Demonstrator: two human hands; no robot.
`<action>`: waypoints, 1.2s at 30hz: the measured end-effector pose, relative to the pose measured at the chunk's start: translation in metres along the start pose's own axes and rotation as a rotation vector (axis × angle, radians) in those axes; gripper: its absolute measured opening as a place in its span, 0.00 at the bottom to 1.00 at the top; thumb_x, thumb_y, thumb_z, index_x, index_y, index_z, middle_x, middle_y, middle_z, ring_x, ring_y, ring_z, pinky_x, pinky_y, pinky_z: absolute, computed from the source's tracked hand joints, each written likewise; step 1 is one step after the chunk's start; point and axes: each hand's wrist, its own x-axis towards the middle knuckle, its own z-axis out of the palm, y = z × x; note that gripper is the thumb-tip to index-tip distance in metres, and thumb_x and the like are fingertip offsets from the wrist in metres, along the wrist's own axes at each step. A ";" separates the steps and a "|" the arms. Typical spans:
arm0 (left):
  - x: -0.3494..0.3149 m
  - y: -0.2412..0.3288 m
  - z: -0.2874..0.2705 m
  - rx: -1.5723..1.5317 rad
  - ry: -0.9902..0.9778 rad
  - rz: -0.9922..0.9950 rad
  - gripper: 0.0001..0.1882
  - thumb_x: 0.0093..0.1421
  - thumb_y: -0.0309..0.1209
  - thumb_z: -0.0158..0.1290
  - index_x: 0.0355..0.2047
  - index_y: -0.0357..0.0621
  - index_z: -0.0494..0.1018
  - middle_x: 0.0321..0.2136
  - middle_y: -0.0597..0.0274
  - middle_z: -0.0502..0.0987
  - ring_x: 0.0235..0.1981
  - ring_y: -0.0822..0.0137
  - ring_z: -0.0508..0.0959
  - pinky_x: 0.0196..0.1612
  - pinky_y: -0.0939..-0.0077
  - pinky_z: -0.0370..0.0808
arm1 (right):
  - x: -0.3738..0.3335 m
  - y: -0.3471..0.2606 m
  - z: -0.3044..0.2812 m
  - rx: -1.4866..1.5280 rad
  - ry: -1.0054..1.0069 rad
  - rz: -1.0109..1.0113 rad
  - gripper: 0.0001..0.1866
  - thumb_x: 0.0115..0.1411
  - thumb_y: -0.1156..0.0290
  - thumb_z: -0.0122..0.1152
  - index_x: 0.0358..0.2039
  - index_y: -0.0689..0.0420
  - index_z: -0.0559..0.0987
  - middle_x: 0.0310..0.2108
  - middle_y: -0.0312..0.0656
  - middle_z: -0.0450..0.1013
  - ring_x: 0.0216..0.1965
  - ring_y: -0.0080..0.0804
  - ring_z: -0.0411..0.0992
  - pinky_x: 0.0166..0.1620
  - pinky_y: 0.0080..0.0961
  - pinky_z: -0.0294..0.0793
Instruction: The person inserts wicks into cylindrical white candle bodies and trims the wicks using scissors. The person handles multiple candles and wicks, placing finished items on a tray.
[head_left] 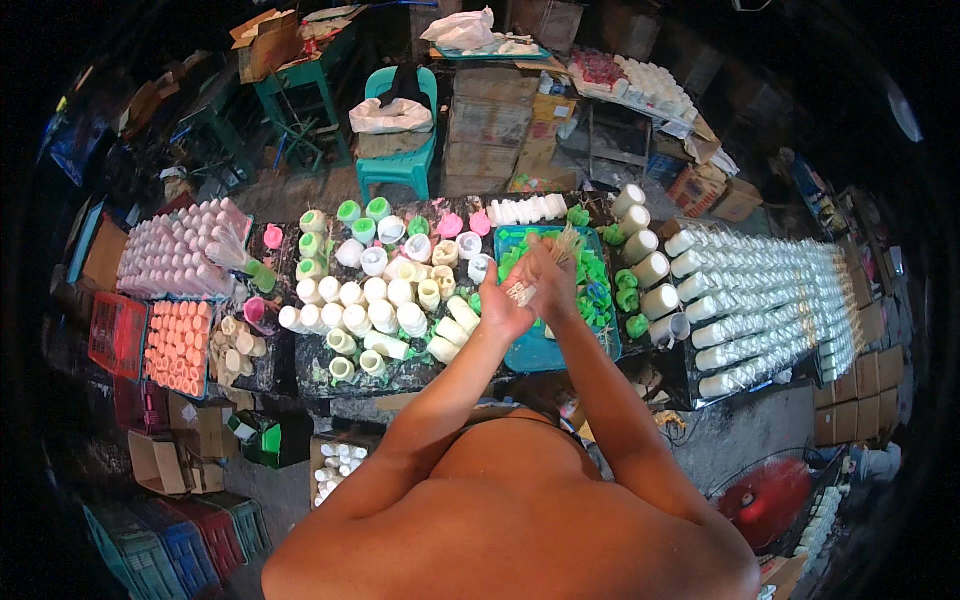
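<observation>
Over a blue tray (530, 357) my two hands are close together. My left hand (508, 303) is palm up, its fingers curled around the lower end of a bundle of thin pale strands (521, 292). Closed on the same bundle, my right hand (552, 280) is just to the right, and strand ends fan out above its fingers. Small green plastic pieces (593, 272) fill much of the tray beneath. Rows of white cylinders and cups (375, 290) stand on the dark table to the left, some with green inside. The fingers partly hide the bundle.
White cylinders with thin strands (720, 300) lie in rows at the right. Pink-white pieces (185, 245) and a tray of orange cups (178, 345) are at the left. A green chair (400, 165) stands beyond the table; a red fan (765, 500) is at the lower right.
</observation>
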 end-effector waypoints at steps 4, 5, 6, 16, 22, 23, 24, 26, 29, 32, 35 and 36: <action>0.004 0.004 -0.008 -0.113 0.002 0.000 0.42 0.71 0.64 0.26 0.68 0.43 0.62 0.63 0.51 0.71 0.63 0.54 0.70 0.68 0.52 0.63 | 0.009 0.010 -0.012 0.106 -0.105 -0.062 0.19 0.70 0.66 0.61 0.21 0.50 0.67 0.16 0.29 0.61 0.15 0.18 0.57 0.21 0.21 0.57; 0.003 0.006 -0.011 -0.105 -0.016 -0.003 0.42 0.72 0.64 0.26 0.68 0.43 0.62 0.63 0.52 0.71 0.63 0.54 0.70 0.68 0.51 0.63 | 0.014 0.008 -0.023 0.145 -0.212 -0.061 0.16 0.68 0.67 0.64 0.23 0.49 0.70 0.20 0.28 0.66 0.19 0.17 0.63 0.23 0.20 0.61; 0.004 0.007 -0.014 -0.097 -0.035 -0.005 0.41 0.72 0.63 0.26 0.68 0.43 0.62 0.63 0.52 0.71 0.62 0.53 0.71 0.68 0.51 0.64 | 0.018 0.010 -0.029 0.183 -0.319 -0.060 0.12 0.66 0.68 0.67 0.26 0.49 0.74 0.23 0.27 0.71 0.22 0.16 0.68 0.25 0.19 0.65; 0.005 0.017 0.000 0.592 0.058 0.200 0.37 0.74 0.61 0.30 0.65 0.44 0.65 0.62 0.57 0.71 0.63 0.60 0.70 0.65 0.61 0.64 | -0.001 -0.011 0.004 -0.384 -0.087 -0.048 0.14 0.68 0.65 0.63 0.27 0.57 0.78 0.19 0.33 0.72 0.20 0.21 0.68 0.23 0.26 0.63; -0.012 0.055 0.007 1.308 0.186 0.481 0.25 0.76 0.47 0.42 0.46 0.38 0.80 0.37 0.62 0.83 0.36 0.73 0.78 0.45 0.72 0.75 | -0.001 0.057 0.002 -1.037 -0.448 -0.415 0.16 0.66 0.64 0.57 0.43 0.65 0.79 0.31 0.57 0.79 0.34 0.51 0.79 0.40 0.43 0.75; -0.020 0.063 0.005 1.334 0.237 0.545 0.26 0.76 0.47 0.42 0.45 0.38 0.81 0.36 0.61 0.83 0.37 0.72 0.78 0.46 0.72 0.75 | -0.010 0.059 0.016 -1.051 -0.462 -0.410 0.16 0.66 0.65 0.56 0.45 0.65 0.79 0.33 0.57 0.80 0.35 0.53 0.79 0.41 0.43 0.75; -0.029 0.071 0.002 1.358 0.289 0.608 0.26 0.76 0.47 0.41 0.44 0.37 0.81 0.35 0.60 0.83 0.37 0.72 0.78 0.46 0.71 0.75 | -0.015 0.061 0.026 -1.065 -0.477 -0.404 0.17 0.66 0.65 0.55 0.48 0.65 0.79 0.34 0.58 0.80 0.37 0.54 0.80 0.42 0.43 0.75; -0.047 0.083 0.012 1.304 0.392 0.636 0.28 0.76 0.47 0.40 0.34 0.36 0.80 0.33 0.53 0.84 0.36 0.68 0.79 0.47 0.70 0.75 | -0.010 0.076 0.027 -1.024 -0.632 -0.435 0.20 0.68 0.65 0.55 0.55 0.65 0.74 0.38 0.60 0.79 0.41 0.56 0.79 0.45 0.44 0.75; -0.061 0.102 0.010 0.961 0.548 0.647 0.29 0.77 0.49 0.38 0.24 0.41 0.71 0.27 0.55 0.80 0.34 0.62 0.80 0.47 0.67 0.76 | -0.017 0.080 0.044 -0.935 -0.881 -0.310 0.26 0.70 0.64 0.54 0.65 0.63 0.67 0.46 0.62 0.77 0.49 0.59 0.77 0.52 0.43 0.74; -0.072 0.115 0.002 0.801 0.505 0.728 0.28 0.77 0.51 0.38 0.26 0.44 0.67 0.22 0.64 0.70 0.33 0.61 0.79 0.45 0.64 0.76 | -0.019 0.077 0.058 -0.950 -1.001 -0.062 0.22 0.72 0.64 0.52 0.62 0.61 0.70 0.46 0.61 0.78 0.51 0.59 0.76 0.52 0.42 0.73; -0.075 0.120 0.000 0.671 0.543 0.873 0.26 0.76 0.53 0.37 0.26 0.50 0.60 0.19 0.71 0.57 0.24 0.68 0.69 0.35 0.67 0.73 | -0.012 0.084 0.056 -0.836 -1.022 0.069 0.16 0.74 0.63 0.50 0.52 0.62 0.74 0.36 0.53 0.79 0.39 0.46 0.78 0.45 0.38 0.74; -0.079 0.122 -0.001 0.623 0.518 0.934 0.25 0.76 0.53 0.37 0.25 0.51 0.59 0.19 0.72 0.57 0.23 0.69 0.67 0.32 0.68 0.72 | -0.008 0.089 0.053 -0.821 -1.032 0.170 0.16 0.74 0.63 0.50 0.50 0.63 0.75 0.33 0.50 0.79 0.36 0.42 0.77 0.43 0.37 0.74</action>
